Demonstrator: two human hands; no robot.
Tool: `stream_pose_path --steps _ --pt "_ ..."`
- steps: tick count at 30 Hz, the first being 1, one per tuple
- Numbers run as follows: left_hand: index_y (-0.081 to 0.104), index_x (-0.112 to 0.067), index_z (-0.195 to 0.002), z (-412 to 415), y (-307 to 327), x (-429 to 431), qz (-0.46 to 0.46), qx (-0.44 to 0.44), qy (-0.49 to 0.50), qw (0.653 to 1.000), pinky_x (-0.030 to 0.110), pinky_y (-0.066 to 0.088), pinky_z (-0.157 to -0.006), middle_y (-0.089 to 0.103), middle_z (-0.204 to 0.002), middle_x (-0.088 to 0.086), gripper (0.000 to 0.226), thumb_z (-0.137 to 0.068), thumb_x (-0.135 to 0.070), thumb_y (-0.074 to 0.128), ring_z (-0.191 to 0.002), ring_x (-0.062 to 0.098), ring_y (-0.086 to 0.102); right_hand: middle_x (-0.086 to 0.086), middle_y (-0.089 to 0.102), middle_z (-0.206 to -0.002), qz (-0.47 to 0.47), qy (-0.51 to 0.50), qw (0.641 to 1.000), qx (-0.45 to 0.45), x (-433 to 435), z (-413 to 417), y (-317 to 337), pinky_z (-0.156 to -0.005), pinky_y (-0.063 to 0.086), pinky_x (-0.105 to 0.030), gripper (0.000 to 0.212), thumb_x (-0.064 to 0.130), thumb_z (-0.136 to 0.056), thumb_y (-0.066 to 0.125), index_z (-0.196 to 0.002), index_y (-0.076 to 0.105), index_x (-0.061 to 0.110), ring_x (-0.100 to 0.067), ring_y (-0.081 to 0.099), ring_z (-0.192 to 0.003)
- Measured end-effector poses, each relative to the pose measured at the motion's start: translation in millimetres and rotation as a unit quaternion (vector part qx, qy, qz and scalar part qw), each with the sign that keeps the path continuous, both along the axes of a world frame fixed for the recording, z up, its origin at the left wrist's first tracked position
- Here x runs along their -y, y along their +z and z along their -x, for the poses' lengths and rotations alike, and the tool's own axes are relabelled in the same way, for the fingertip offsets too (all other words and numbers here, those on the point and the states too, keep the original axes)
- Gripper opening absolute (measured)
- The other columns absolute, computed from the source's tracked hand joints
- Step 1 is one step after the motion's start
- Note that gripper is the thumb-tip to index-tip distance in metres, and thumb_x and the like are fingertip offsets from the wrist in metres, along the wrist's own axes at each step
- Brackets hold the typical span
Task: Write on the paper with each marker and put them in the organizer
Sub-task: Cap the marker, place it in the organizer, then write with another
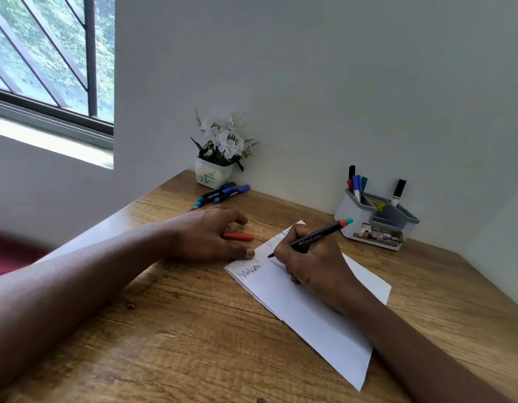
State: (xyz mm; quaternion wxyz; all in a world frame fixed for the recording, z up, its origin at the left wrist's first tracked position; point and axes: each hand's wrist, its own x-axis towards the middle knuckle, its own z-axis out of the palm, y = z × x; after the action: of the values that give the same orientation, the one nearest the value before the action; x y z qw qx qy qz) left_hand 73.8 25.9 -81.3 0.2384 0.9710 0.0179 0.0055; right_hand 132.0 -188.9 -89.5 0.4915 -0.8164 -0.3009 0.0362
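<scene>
Being pinched between the curled fingers and thumb of the right hand (pixel 313 266), a black-barrelled marker (pixel 319 236) with an orange and teal end is being held at a slant, and its tip is being pressed to the paper (pixel 319 324) near the sheet's far left edge. The paper, a white folded sheet, is being carried by the worktop (pixel 179 330) right of its middle, and lines of writing are being shown along its far end. The left hand (pixel 211 234) is being kept low and relaxed, fingers spread and loosely bent, with nothing being clasped in it; its thumb tip is being rested on the paper's left corner. A red cap (pixel 238 236) is being left lying on the worktop just beside the left hand's fingers; whether it is being touched cannot be told. The two hands are being kept near each other but apart. Toward the far right corner of the worktop, against the wall, a grey organizer (pixel 377 225) is being stood; several markers (pixel 356 184) are being held upright in its left compartment and a single marker (pixel 398 191) with a black cap in its right one. Near the far left corner two more markers (pixel 220 194) are being left lying side by side, just in front of a white flower pot (pixel 214 175). A barred window (pixel 48 59) is being shown beyond the left edge
</scene>
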Motion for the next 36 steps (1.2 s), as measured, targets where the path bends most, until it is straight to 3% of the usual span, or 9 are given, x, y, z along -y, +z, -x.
stream_pose_path --steps 3,12,18,26,31,36 --pt "0.041 -0.040 -0.148 -0.6 -0.1 0.3 0.001 0.002 0.002 1.000 0.042 0.041 -0.113 0.045 -0.154 -0.008 0.075 -0.084 -0.069 0.065 -0.136 0.015 0.045 -0.001 0.060 -0.061 0.026 0.004 0.999 0.032 0.6 0.1 -0.3 -0.055 0.047 -0.030 0.017 0.019 -0.083 0.075 -0.074 0.064 0.011 -0.010 0.053 -0.054" --pt "0.042 -0.041 -0.147 -0.8 -0.8 0.2 0.002 0.002 0.002 1.000 0.042 0.042 -0.112 0.046 -0.153 -0.009 0.074 -0.083 -0.070 0.065 -0.134 0.015 0.046 -0.003 0.060 -0.056 0.002 -0.001 1.000 -0.019 -0.4 1.1 2.5 -0.049 0.048 -0.023 0.017 0.012 -0.088 0.072 -0.083 0.063 -0.003 -0.011 0.053 -0.047" --pt "0.042 -0.043 -0.146 -3.9 -3.5 -3.4 0.000 0.004 -0.004 1.000 0.041 0.041 -0.113 0.045 -0.153 -0.011 0.074 -0.082 -0.071 0.064 -0.135 0.012 0.045 0.002 0.058 -0.050 -0.009 -0.009 0.999 -0.034 -0.5 3.1 3.0 -0.046 0.043 -0.022 0.018 0.011 -0.087 0.071 -0.071 0.062 0.012 -0.011 0.051 -0.045" --pt "0.042 -0.042 -0.146 -5.5 -5.2 -5.5 -0.003 0.004 -0.007 1.000 0.042 0.041 -0.113 0.044 -0.154 -0.010 0.076 -0.081 -0.073 0.064 -0.135 0.014 0.045 0.001 0.062 -0.053 -0.003 -0.037 0.999 0.013 -3.2 3.2 -0.2 -0.051 0.048 -0.025 0.014 0.012 -0.085 0.075 -0.074 0.067 0.009 -0.009 0.057 -0.047" --pt "0.043 -0.041 -0.145 -5.2 -4.9 -5.0 -0.008 0.006 -0.010 1.000 0.041 0.042 -0.112 0.045 -0.152 -0.010 0.074 -0.081 -0.072 0.064 -0.133 0.013 0.046 -0.004 0.067 -0.062 0.024 -0.048 0.995 0.082 -4.1 3.1 -1.7 -0.056 0.054 -0.037 0.014 0.016 -0.081 0.075 -0.070 0.067 0.013 -0.015 0.062 -0.057" --pt "0.043 -0.041 -0.145 -5.2 -4.6 -5.0 -0.008 0.004 -0.008 1.000 0.041 0.044 -0.110 0.046 -0.151 -0.010 0.075 -0.081 -0.074 0.064 -0.130 0.013 0.047 -0.006 0.062 -0.053 -0.002 -0.045 0.999 0.020 -0.9 3.5 1.3 -0.046 0.047 -0.025 0.014 0.007 -0.084 0.072 -0.074 0.065 0.001 -0.013 0.056 -0.046"
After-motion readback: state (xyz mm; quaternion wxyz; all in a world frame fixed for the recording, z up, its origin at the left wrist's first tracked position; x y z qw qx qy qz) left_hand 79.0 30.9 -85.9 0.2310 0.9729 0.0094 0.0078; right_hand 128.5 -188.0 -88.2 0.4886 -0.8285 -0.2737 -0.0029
